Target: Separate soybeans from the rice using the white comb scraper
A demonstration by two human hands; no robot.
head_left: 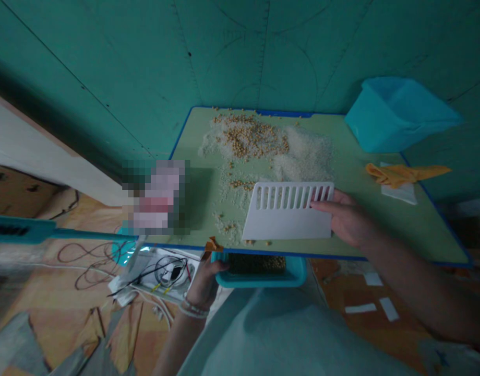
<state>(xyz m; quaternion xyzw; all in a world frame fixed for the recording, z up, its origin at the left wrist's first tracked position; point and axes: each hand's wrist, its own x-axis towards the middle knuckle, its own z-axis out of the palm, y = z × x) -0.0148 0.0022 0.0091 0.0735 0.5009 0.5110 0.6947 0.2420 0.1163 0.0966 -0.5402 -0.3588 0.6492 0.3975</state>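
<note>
From the head view, I see the white slotted scraper [289,222] at the near part of the table [420,224], its long axis left to right, slots toward the wall [138,78]. The right hand [345,219] is clamped on its right end, forearm from lower right. The left hand [205,279], reaching up from below, grasps the teal tray [263,282] by its left end.

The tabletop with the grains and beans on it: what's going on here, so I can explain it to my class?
A person's right hand holds a white slotted scraper over the near part of the tabletop. The left hand grips a teal tray by one end, just below the near edge. Tan beans and white grains lie loose and partly mixed beyond the scraper, with some scattered nearer.
</note>
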